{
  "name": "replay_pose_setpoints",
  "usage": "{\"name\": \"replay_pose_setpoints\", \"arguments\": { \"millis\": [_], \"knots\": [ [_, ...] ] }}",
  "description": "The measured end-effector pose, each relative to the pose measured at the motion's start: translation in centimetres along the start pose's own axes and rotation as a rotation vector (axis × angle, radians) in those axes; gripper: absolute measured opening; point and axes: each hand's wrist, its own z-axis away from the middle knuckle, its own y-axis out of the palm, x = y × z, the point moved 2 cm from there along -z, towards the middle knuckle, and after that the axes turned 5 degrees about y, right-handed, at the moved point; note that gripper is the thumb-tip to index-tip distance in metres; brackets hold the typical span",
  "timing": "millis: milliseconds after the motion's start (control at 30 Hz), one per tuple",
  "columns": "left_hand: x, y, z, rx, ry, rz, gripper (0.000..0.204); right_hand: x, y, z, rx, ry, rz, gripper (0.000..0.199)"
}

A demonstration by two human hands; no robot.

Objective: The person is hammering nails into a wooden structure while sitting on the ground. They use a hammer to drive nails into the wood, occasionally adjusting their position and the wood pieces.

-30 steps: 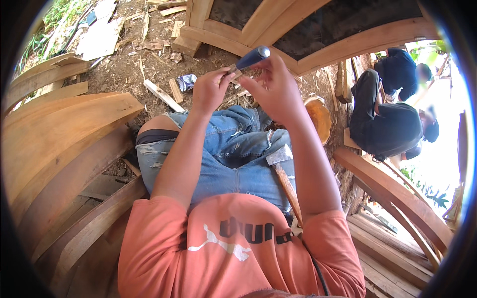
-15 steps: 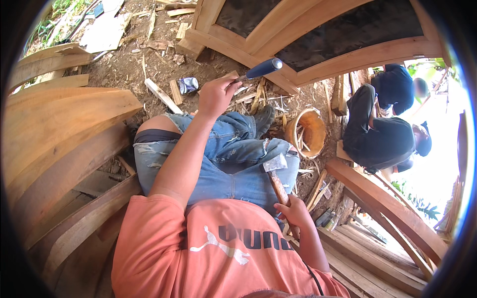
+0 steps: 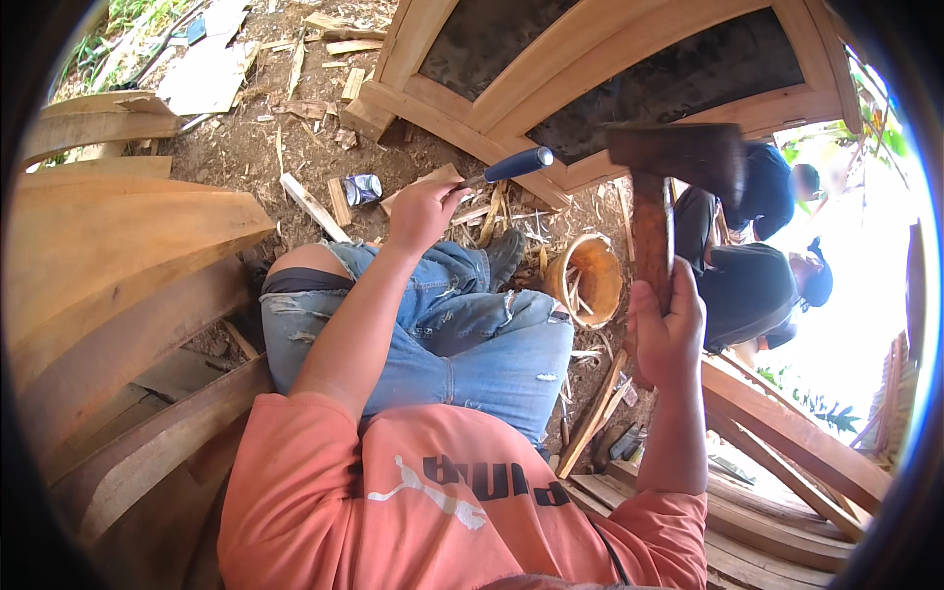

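My left hand (image 3: 425,214) is closed around the thin metal shank of a chisel (image 3: 516,165). Its blue handle, with a pale metal cap, points up to the right, and the blade end is hidden by my fingers. On the right, my right hand (image 3: 671,329) grips the wooden handle of a hatchet (image 3: 653,226), raised with its dark metal head uppermost. The two tools are apart. Below them are my crossed legs in torn jeans (image 3: 413,329).
A yellowish bucket (image 3: 600,261) with wood strips stands beyond my knee. Framed wooden panels (image 3: 551,88) lean ahead. Curved boards (image 3: 138,226) crowd the left, and stacked planks (image 3: 757,521) lie at right. A can (image 3: 363,189) rests among shavings. Two people (image 3: 752,285) sit at the right.
My right hand has lifted the hatchet from over my lap, up and to the right. The chisel, still in my left hand, has shifted only slightly down.
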Motion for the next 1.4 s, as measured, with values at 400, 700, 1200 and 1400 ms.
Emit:
{"name": "replay_pose_setpoints", "arguments": {
  "millis": [400, 700, 1200, 1400],
  "knots": [
    [1.2, 0.3, 0.6, -0.062, 0.028, 0.007, 0.022, 2.3, 1.3, -1.7, -0.076, -0.059, -0.093, 0.029],
    [0.7, 0.2, 1.1, -0.097, 0.006, 0.038, 0.024, 2.2, 2.1, -1.7, 0.024, 0.033, -0.040, 0.030],
    [0.8, -0.3, 0.1, -0.086, -0.005, 0.025, 0.023, -0.7, 3.5, -2.3, 0.201, 0.179, -0.059, 0.027],
    [0.9, 0.1, 0.9, -0.109, -0.006, 0.056, 0.027, -11.2, 7.6, 5.3, 0.332, 0.494, -0.463, 0.022]
  ]
}}
